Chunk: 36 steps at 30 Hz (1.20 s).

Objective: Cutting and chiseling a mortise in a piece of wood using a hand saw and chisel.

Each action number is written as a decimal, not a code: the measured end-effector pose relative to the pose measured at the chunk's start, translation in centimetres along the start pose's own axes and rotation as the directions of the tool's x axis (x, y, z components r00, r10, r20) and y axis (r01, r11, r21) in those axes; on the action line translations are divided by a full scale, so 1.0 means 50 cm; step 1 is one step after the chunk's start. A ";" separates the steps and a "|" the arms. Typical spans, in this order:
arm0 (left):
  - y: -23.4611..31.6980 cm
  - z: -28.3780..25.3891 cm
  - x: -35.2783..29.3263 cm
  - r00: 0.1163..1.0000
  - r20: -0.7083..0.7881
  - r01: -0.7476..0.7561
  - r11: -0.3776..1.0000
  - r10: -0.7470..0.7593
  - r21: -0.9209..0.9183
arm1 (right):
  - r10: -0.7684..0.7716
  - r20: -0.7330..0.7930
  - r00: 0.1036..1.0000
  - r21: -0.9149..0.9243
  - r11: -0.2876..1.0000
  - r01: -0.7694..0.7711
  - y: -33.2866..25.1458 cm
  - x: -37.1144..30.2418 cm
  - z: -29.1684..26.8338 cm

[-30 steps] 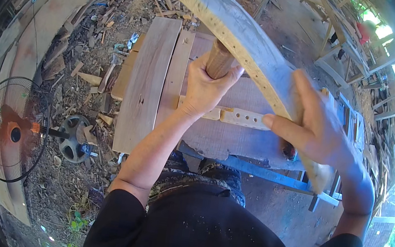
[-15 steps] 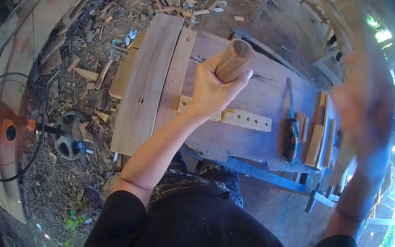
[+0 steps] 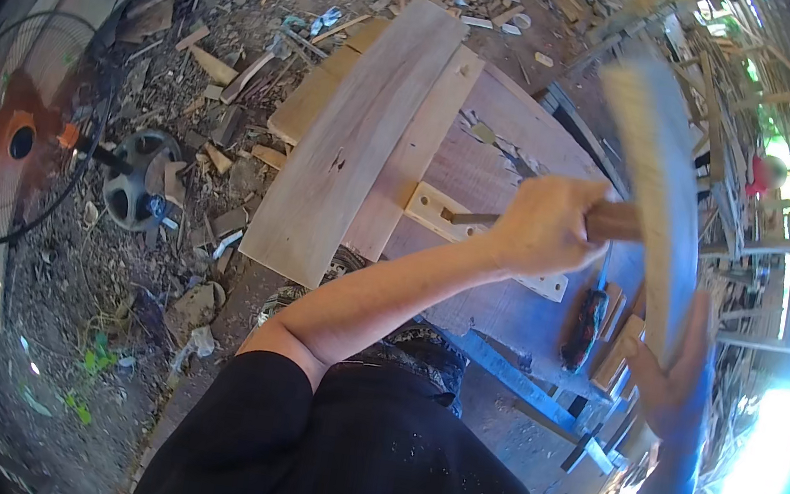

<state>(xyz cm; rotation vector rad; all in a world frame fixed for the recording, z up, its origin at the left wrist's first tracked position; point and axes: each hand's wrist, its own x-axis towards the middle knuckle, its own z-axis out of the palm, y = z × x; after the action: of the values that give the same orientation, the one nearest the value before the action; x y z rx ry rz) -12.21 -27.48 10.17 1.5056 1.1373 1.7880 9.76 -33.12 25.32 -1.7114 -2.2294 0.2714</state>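
My left hand (image 3: 549, 226) is closed around the wooden handle (image 3: 616, 221) of a chisel. The chisel's narrow blade (image 3: 475, 219) points left, over a pale wooden bar (image 3: 436, 209) with holes along it. Whether the tip touches the bar is hard to tell. In my right hand (image 3: 669, 382) is a long wooden slab (image 3: 661, 183), smeared by motion. Its face is at the butt of the chisel handle; contact is unclear. A tool with a dark patterned handle (image 3: 583, 329) lies on the bench top near my left wrist.
Under the bar is a broad wooden bench top (image 3: 469, 298). A wide plank (image 3: 359, 141) lies along its left side. Small wood blocks (image 3: 620, 355) sit at the right. A fan (image 3: 23, 142) stands at left amid scattered wood scraps (image 3: 213, 65).
My right hand has swung the slab in from the far right to the chisel's handle. The chisel has tipped from upward-pointing to nearly sideways. The whole view has turned.
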 end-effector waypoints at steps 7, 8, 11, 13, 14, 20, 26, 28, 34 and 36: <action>-0.019 0.040 -0.015 0.994 0.079 -0.088 0.984 0.076 0.154 | 0.407 0.155 0.900 0.313 0.844 -0.436 0.121 -0.025 -0.092; -0.017 0.068 -0.005 0.987 0.130 -0.113 0.984 0.095 0.135 | 0.441 0.115 0.890 0.299 0.839 -0.455 0.096 -0.053 -0.070; -0.040 0.082 -0.017 0.973 0.229 -0.056 0.977 0.007 0.206 | -0.522 -0.001 0.853 -0.709 0.602 0.367 0.209 -0.045 0.062; -0.044 0.086 -0.015 0.969 0.247 -0.044 0.971 -0.016 0.235 | -0.156 -0.134 0.979 -0.150 0.979 0.136 0.155 -0.044 0.036; -0.043 0.090 -0.019 0.960 0.279 -0.039 0.969 -0.032 0.244 | 0.251 -0.009 0.968 0.451 0.865 -0.220 0.134 -0.055 0.025; -0.059 0.107 -0.027 0.930 0.358 -0.034 0.954 -0.079 0.298 | 0.364 -0.078 0.928 0.285 0.900 -0.329 0.114 -0.089 0.121; -0.128 0.184 -0.083 0.855 0.514 -0.167 0.901 -0.070 0.401 | 0.236 -0.123 0.964 0.660 0.745 -0.098 0.142 -0.092 0.089; -0.154 0.186 -0.120 0.825 0.563 -0.219 0.886 -0.056 0.409 | 0.248 -0.174 0.953 0.653 0.753 -0.077 0.134 -0.101 0.101; -0.114 0.177 -0.109 0.816 0.577 -0.239 0.893 -0.027 0.381 | 0.410 -0.152 0.899 0.699 0.688 -0.195 0.182 -0.146 0.149; -0.055 0.146 -0.073 0.817 0.574 -0.195 0.913 -0.050 0.359 | 0.470 -0.154 0.869 0.744 0.634 -0.211 0.200 -0.155 0.163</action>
<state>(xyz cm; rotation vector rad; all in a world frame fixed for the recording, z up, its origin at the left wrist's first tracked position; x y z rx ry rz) -4.62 -27.21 6.12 2.1659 1.1697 1.0251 17.64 -37.57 13.34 -1.5506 -1.2525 0.7591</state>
